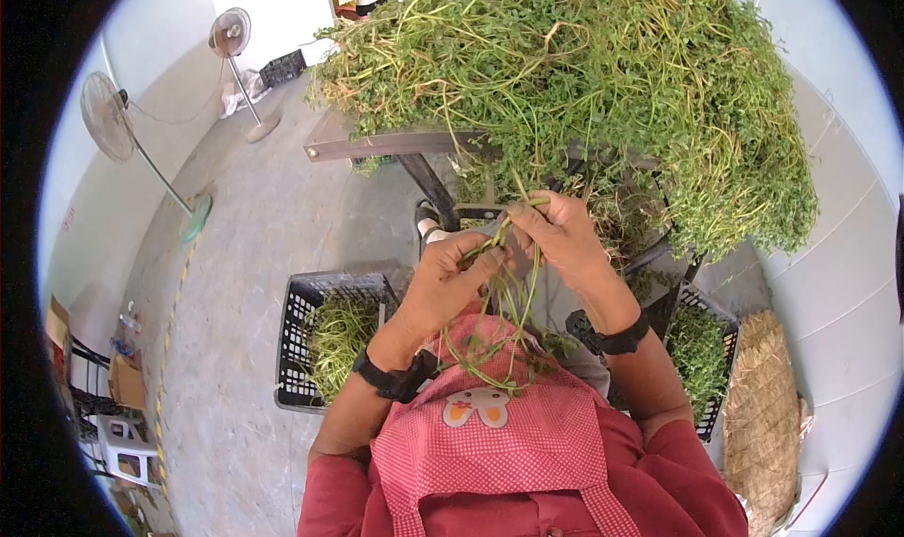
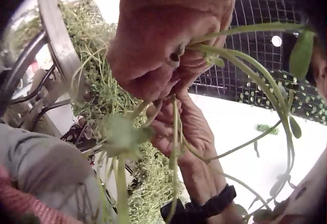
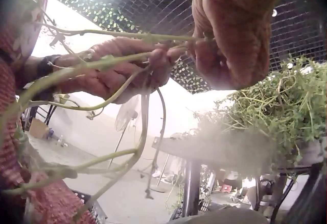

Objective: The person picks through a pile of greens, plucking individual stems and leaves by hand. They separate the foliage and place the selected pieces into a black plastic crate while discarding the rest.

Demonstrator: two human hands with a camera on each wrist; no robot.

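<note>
A few long green plant stems with small leaves (image 1: 534,297) run between the two hands, over the lap. My left hand (image 1: 450,281) pinches them between thumb and fingers. Close beside it and slightly higher, my right hand (image 1: 570,240) pinches the same stems nearer their upper ends. In the left wrist view, stems (image 2: 175,147) hang below the fingertips and others curve off to the right. The right wrist view has both hands almost meeting, with thin stems (image 3: 112,60) trailing toward the red checked apron (image 3: 61,198). The leafy ends droop over the apron's rabbit patch (image 1: 476,407).
A large heap of leafy green stems (image 1: 584,75) covers the table (image 1: 395,144) ahead and spills over its edge. Black crates with greens stand left (image 1: 282,367) and right (image 1: 725,349). Two standing fans (image 1: 108,118), a white stool (image 1: 127,447) and a straw bundle (image 1: 763,414) stand farther out.
</note>
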